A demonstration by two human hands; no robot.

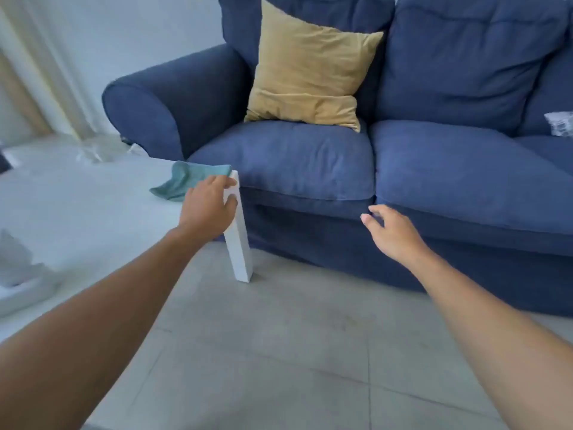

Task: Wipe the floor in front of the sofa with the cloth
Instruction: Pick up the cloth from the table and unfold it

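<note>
Cloth: the teal cloth [189, 181] lies crumpled on the far corner of the white table [93, 212], at about ten o'clock from the frame's centre, its right edge just beside the sofa's seat cushion.
Left hand: the left hand [209, 206] sits at the table's corner, right below the cloth at its six o'clock; the fingers [228, 183] curl over the table edge, close together, and the thumb presses the white side. It looks to be touching the cloth's near edge, though I cannot tell for sure.
Right hand: the right hand [392, 231] hovers at three o'clock from the left, in front of the sofa's skirt, fingers loosely spread and slightly curled, gripping nothing.
Table leg: a white leg [238, 243] drops from that corner to the tiles, slanted in this wide view.
Floor: pale grey tiles [279, 352] fill the six o'clock area, bare in front of the sofa.
Sofa: the blue sofa [434, 181] spans twelve to three o'clock.
Pillow: a mustard pillow [310, 66] leans upright against the backrest at twelve.
Curtain: a cream curtain [37, 72] hangs at ten o'clock, far left.
</note>
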